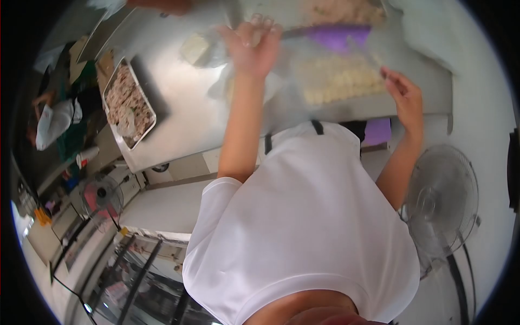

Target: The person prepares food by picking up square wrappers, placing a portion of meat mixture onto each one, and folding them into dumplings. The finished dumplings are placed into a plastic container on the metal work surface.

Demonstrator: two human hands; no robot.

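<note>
- R hand (405, 97), upper R: pinched on thin greyish stick-like tool (370, 56), prob. for fine control.
- L hand (253, 51), upper ctr: half-curled; can't tell if holding.
- Small pale-yellow rounded pieces (344, 84), upper R: rowed, likely saving space.

No lettering, numbers or signs can be read
Any print on the small white-and-red cylindrical object (86, 156) at the left edge is too small and blurred to make out; the white short-sleeved shirt (303, 222) and round grey wire-caged fan (429, 203) show nothing legible.
</note>
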